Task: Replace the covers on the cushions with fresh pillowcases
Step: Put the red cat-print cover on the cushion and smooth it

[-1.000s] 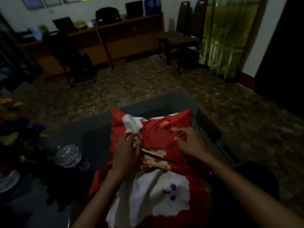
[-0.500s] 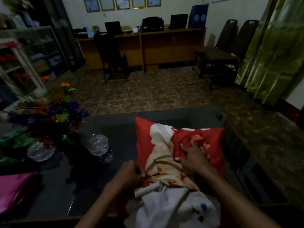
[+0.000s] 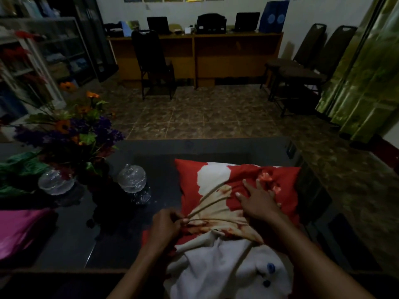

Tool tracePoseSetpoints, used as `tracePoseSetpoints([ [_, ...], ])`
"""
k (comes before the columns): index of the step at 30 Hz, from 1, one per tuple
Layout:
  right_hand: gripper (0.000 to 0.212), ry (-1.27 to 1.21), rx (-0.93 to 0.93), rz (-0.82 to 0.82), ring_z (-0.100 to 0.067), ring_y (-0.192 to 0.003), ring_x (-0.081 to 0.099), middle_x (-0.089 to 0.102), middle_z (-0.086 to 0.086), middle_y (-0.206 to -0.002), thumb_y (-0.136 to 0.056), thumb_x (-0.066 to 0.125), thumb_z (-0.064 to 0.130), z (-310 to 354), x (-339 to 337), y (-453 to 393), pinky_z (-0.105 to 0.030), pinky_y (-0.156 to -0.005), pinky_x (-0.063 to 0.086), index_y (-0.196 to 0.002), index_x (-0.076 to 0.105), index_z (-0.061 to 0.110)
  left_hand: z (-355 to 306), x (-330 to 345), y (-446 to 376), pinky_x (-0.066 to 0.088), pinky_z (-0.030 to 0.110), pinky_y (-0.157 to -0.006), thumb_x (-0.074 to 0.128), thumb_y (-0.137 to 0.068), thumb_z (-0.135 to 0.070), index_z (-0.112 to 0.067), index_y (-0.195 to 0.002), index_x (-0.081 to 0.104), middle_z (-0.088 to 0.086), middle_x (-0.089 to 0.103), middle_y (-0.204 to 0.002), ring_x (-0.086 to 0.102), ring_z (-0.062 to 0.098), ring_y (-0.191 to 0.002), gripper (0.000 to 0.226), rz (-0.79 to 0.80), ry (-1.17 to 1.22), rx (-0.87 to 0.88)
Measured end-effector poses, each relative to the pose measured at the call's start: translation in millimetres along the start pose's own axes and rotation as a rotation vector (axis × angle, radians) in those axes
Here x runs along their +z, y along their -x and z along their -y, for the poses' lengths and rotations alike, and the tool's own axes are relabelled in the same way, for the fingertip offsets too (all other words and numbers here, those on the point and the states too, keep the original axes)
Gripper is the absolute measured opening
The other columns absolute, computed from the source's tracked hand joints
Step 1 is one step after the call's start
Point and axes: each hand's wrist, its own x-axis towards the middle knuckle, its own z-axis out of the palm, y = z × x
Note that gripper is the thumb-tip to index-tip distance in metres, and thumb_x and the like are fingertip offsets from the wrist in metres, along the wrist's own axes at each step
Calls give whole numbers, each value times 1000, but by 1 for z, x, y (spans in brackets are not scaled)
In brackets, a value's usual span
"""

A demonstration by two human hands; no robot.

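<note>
Left hand (image 3: 165, 225) pulled cover (image 3: 216, 210) taut (pinch grip); right hand (image 3: 258, 202) flat, open, pressing cushion (image 3: 287, 182) inside.

Left hand (image 3: 166, 227) now sits farther left of the cushion (image 3: 237, 190), fingers pinching the cover (image 3: 216, 214) edge and dragging it out, so taut folds fan from the fingertips across the cushion. A second ago it gripped cloth near the cushion's middle. Right hand (image 3: 257, 201) goes from pinching to lying flat, fingers spread. Bunched cloth below the fingers is pulled down more.
</note>
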Motion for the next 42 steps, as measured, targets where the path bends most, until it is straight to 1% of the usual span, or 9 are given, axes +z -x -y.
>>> tracePoseSetpoints([
  [5,69,32,6,3,-48,-151,8,-4,-1,-170,-97,41,65,5,-3,4,-67,-119,11,-158,19,43,2,-9,-1,50,13,-53,82,-82,-19,-16,-75,76,-3,74,-67,64,-3,-54,9,102,9,-8],
  [9,73,-6,33,-9,-46,-152,-4,-10,0,-170,-96,40,68,16,-2,13,-72,-117,2,-159,13,42,-4,-10,-14,59,29,-80,74,-88,-25,-23,-99,78,-6,77,-89,71,5,-82,12,-30,120,4],
  [14,92,27,57,-35,-48,-150,-19,-21,-2,-168,-87,35,83,28,14,21,-76,-112,-8,-159,-3,42,3,5,-12,56,29,-86,79,-82,-27,-17,-106,77,4,77,-100,71,17,-98,26,-35,47,-102],
  [18,98,4,93,-10,-47,-149,-21,-24,2,-167,-83,38,87,25,12,17,-77,-112,-6,-159,-5,44,20,-2,-1,53,25,-70,84,-79,-27,-15,-83,79,4,77,-80,66,4,-69,13,36,-18,-113],
  [22,98,8,81,2,-46,-149,-23,-24,4,-166,-82,39,88,26,12,14,-77,-111,-7,-158,-6,46,43,-8,11,41,9,-57,80,-84,-27,-13,-90,80,6,77,-87,70,9,-83,16,149,-73,-94],
  [26,93,29,69,-33,-46,-149,-23,-21,3,-167,-85,35,86,27,18,19,-78,-111,-7,-159,-4,45,40,-13,18,44,20,-72,74,-90,-29,-12,-104,79,11,77,-101,71,18,-99,23,165,-153,-31],
  [30,87,58,3,-159,-48,-149,-21,-17,-7,-168,-94,40,71,36,25,31,-74,-114,-8,-162,2,33,35,-15,30,49,17,-83,77,-86,-30,-11,-121,72,7,74,-112,70,13,-101,40,-44,-44,0],
  [34,84,47,-290,-152,-44,-151,-21,-15,-1,-169,-90,46,73,70,37,39,-71,-115,-11,-159,8,43,39,1,49,46,3,-73,77,-87,-25,-17,-104,78,-2,77,-98,65,-2,-86,19,-41,29,-3],
  [42,93,220,-226,-82,-49,-145,-30,-29,9,-164,-80,40,88,80,64,22,-78,-107,-15,-156,-2,53,56,-4,55,42,12,-64,74,-88,-16,-20,-82,74,-4,73,-79,63,-6,-69,7,119,-30,-18],
])
